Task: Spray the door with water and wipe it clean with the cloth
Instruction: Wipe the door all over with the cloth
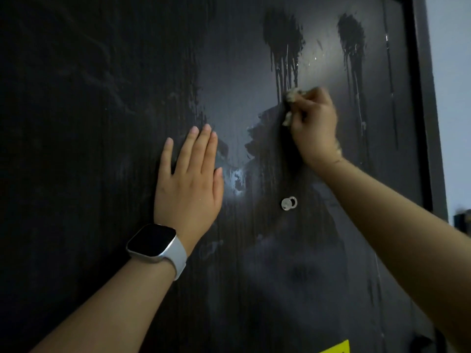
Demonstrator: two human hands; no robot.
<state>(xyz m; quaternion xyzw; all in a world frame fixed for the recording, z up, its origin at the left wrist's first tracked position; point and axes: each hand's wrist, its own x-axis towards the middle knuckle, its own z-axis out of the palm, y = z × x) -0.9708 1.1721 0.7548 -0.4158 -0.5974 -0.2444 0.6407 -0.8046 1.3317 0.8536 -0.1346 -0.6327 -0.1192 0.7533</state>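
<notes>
Against the dark door (89,174), seen from the head camera, both hands are at work around one small landmark: the pale round peephole fitting (289,203) low in the middle of the panel.

Up and to the left of the peephole, the left hand (190,179) lies flat on the door, fingers straight and close together, palm pressed to the wood. It holds nothing; its job looks to be bracing, steadying the body and perhaps keeping the door from swinging under the rubbing. A watch (153,242) with a pale strap sits on that wrist.

Above and slightly right of the peephole, the right hand (314,128) is curled into a fist around the cloth (293,96), a light wad that peeks out at the knuckles and again near the wrist. Bunching it this way likely gives firm pressure on a small patch. The cloth touches the door just under a dark wet patch (283,39) whose drips run down to it; a second wet patch (351,39) with its own runs lies further right, near the door frame (423,123). Smeared streaks around the peephole suggest wiping is well under way, with the upper wet patches not yet cleared. No spray bottle is in view. A yellow sticker (336,348) shows well below the peephole at the bottom edge.
</notes>
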